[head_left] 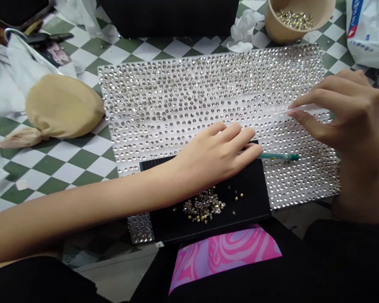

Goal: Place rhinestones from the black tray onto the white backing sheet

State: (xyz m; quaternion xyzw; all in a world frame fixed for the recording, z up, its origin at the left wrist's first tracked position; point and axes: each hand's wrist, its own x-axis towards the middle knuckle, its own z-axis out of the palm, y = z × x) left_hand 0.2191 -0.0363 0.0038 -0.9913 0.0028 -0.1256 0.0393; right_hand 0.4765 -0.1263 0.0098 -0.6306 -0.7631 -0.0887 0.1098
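My left hand (219, 149) reaches across a black pad (251, 202), fingers curled. A teal pencil (279, 156) sticks out to the right from under its index finger; the grip beneath is hidden. On the pad, below the wrist, lies a small heap of rhinestones (205, 206), with a few loose ones beside it. My right hand (337, 107) is closed in a pinch between thumb and forefinger on a thin, clear strip (279, 112), over the right part of a white sheet (255, 97) covered with rows of rhinestones. The pad overlaps the sheet's lower edge.
A tan bowl (273, 25) of rhinestones stands at the back right, near a white plastic packet (369, 38). A knotted tan bag (65, 105) sits to the left on the checkered tablecloth (82, 168). A black object (173, 17) is at the back, beside crumpled white scraps (243, 29).
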